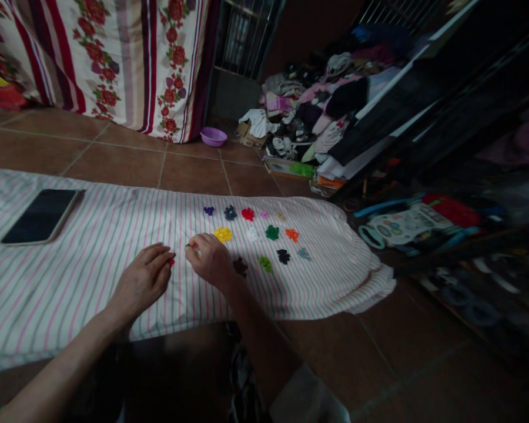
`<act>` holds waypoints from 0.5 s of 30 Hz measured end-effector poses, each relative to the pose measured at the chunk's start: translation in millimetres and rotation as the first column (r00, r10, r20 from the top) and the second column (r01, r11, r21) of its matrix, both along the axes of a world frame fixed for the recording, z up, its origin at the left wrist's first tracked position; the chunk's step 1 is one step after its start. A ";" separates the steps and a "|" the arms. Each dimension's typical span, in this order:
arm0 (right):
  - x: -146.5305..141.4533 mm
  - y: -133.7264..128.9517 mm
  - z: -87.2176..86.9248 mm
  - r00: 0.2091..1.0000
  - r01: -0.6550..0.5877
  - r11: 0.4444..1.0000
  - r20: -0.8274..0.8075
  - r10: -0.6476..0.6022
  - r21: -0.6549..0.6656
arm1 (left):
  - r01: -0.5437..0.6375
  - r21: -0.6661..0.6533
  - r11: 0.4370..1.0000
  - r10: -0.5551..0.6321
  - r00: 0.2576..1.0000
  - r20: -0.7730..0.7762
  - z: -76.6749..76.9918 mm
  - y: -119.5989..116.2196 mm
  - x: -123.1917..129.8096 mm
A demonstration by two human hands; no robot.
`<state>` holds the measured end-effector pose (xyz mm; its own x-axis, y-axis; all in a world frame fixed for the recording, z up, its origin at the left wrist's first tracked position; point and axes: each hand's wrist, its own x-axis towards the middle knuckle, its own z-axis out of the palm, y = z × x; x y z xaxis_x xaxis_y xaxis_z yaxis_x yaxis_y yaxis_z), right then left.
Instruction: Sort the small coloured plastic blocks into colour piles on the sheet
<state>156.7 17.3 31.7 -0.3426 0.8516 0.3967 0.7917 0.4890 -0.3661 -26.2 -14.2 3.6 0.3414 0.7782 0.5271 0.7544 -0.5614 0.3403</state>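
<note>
Our right arm [267, 341], if it slides, could scatter brown bits [240, 267] beside our right hand [211, 258], which pinches something tiny [188, 245]. Our half-curled left hand [143, 282] touches something red [171, 262].

Pink-and-grey striped cloth [114, 247], seemingly purple bowl [214, 137]

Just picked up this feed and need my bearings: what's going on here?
A person's left hand has its fingertips at a small red piece; whether it is gripped is unclear. The right hand pinches a small dark piece beside the yellow pile. More small piles, grouped by colour, lie on the striped cloth, with a phone far to the left.
</note>
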 end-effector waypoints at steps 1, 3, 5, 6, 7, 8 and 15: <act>5.1 1.5 0.3 1.000 0.011 1.000 -0.016 -0.011 0.008 | 0.000 0.000 1.000 0.000 1.000 -0.003 -0.6 0.0 0.8; 18.5 5.4 1.4 0.997 0.041 0.999 -0.063 -0.039 0.029 | 0.001 -0.001 1.000 -0.001 1.000 -0.006 -1.8 -0.1 1.6; 36.7 10.5 3.3 0.987 0.106 0.993 -0.127 -0.100 0.045 | 0.004 0.000 1.000 -0.004 1.000 -0.007 -3.0 -0.3 1.3; 47.6 13.4 4.3 0.977 0.152 0.987 -0.161 -0.143 0.046 | 0.004 0.000 1.000 -0.004 1.000 -0.008 -3.6 -0.4 0.9; 59.5 16.3 5.6 0.962 0.201 0.979 -0.194 -0.190 0.039 | 0.002 -0.001 1.000 -0.002 1.000 -0.009 -4.1 -0.5 0.4; 72.2 19.1 6.9 0.945 0.249 0.968 -0.225 -0.238 0.025 | -0.001 -0.002 1.000 0.001 1.000 -0.012 -4.6 -0.5 0.0; 157.4 26.0 13.7 0.757 0.601 0.795 -0.264 -0.598 -0.078 | -0.004 0.011 1.000 0.004 0.999 -0.038 -5.8 0.0 -0.9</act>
